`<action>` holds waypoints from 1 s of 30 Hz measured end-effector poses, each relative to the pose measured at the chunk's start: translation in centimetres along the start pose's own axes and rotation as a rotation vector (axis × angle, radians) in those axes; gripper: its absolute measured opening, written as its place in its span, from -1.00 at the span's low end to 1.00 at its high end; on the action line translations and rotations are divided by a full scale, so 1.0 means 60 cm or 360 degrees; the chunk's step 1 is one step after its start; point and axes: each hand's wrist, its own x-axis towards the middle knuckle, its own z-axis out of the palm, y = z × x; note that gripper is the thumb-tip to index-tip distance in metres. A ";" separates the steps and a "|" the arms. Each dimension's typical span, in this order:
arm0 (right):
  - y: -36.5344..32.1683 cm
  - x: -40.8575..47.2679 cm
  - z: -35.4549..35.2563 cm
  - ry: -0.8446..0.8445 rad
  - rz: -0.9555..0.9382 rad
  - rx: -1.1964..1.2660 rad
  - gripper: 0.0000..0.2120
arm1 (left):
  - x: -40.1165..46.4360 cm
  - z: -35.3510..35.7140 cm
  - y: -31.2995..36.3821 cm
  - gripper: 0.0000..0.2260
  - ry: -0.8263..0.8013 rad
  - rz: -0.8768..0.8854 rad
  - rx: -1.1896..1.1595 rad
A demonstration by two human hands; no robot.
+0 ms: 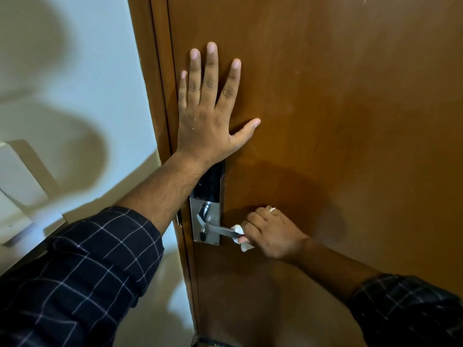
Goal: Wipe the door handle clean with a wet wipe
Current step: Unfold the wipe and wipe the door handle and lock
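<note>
A silver lever door handle (218, 229) sticks out to the right from a steel lock plate (215, 216) on a brown wooden door (338, 108). My right hand (271, 234) is closed around the outer end of the lever with a white wet wipe (240, 234) wrapped between fingers and metal; bits of the wipe show above and below my fingers. My left hand (210, 106) lies flat on the door above the lock, fingers spread, holding nothing. The black upper part of the lock (213, 181) is partly hidden by my left wrist.
The door frame (152, 71) runs down the left of the door, beside a pale wall (75, 71) crossed by shadows. A light-coloured fixture (17, 186) juts from the wall at the far left. Pale floor (175, 284) shows below the frame.
</note>
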 end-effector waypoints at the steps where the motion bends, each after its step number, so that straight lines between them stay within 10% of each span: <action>1: -0.001 0.000 -0.010 -0.0097 0.0014 -0.0017 -0.65 | 0.000 -0.007 0.000 -0.22 -0.0023 -0.0008 0.0000; 9: -0.009 -0.099 -0.010 0.0024 0.0517 0.0680 -0.67 | -0.119 -0.094 0.073 -0.74 -0.0160 0.0048 -0.0814; 15: -0.012 -0.147 -0.002 0.0050 0.0459 0.1200 -0.82 | -0.259 -0.132 0.181 -0.65 -0.1421 -0.0342 -0.0731; 19: -0.010 -0.153 0.016 0.0107 0.0643 0.1416 -0.71 | -0.292 -0.136 0.216 -0.82 -0.1789 -0.0776 -0.0866; 25: -0.034 -0.218 0.057 -0.0186 0.0994 0.2196 -0.87 | -0.351 -0.193 0.302 -0.82 -0.1119 -0.2505 -0.1704; 30: -0.114 -0.276 0.060 -0.0514 0.0484 0.2279 -0.87 | -0.385 -0.230 0.357 -0.81 -0.0407 -0.2978 -0.1595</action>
